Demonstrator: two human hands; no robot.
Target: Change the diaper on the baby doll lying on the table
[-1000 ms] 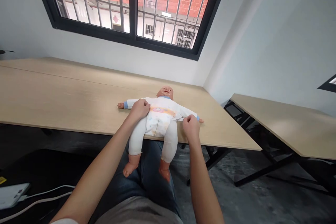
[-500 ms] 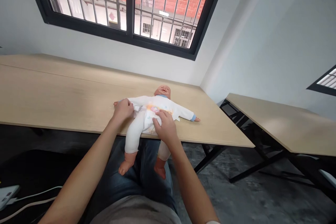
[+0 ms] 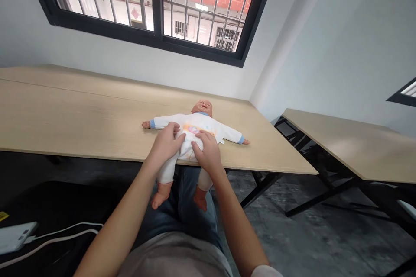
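Note:
A baby doll (image 3: 203, 107) in a white top with blue cuffs lies on its back, arms spread out. Around its waist is a white diaper (image 3: 187, 152), with an orange band and a pink printed picture at the front. My left hand (image 3: 166, 140) grips the diaper at the left side of the waist, its thumb reaching onto the front panel. Curled against the front of the diaper, my right hand (image 3: 209, 151) holds it with thumb and fingers. The doll's legs (image 3: 167, 172) hang over the table edge. My hands hide both hips.
The doll rests on a long wooden table (image 3: 91, 117) below a barred window (image 3: 157, 4). Another table (image 3: 351, 143) stands to the right, across a gap. A white device (image 3: 16, 237) with cables lies on a black surface at lower left.
My left hand has moved right and inward, from beside the doll's arm onto the diaper's front side, uncovering the doll's blue cuff. My right hand stays at the diaper's front.

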